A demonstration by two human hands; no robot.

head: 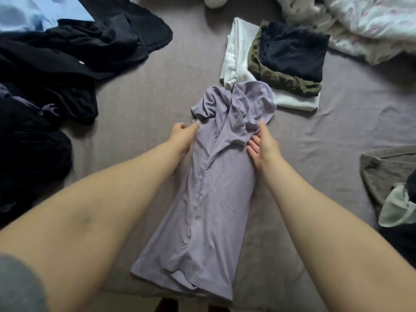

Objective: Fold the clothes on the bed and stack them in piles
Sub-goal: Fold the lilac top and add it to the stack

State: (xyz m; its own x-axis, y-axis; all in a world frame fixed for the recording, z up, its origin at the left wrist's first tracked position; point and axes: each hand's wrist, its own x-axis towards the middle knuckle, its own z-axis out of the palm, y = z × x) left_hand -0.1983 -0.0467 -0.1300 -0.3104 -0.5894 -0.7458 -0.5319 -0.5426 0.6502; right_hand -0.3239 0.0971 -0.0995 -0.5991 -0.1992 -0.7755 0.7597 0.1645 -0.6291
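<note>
We see soft, dim, even light with faint shadows and no glare. Our wide lens bows the edges, and the forearms [94,199] nearest us look slightly blurred.

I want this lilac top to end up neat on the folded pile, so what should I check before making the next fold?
1. Lilac top lies lengthwise, sides folded in: ok.
2. Its far end is smooth: not ok, bunched.
3. Left hand holds the left edge: ok.
4. Right hand rests on the right edge: ok.
5. Folded pile leaves room: not ok, the top overlaps its white piece.
6. Underside creases: cannot tell.
</note>
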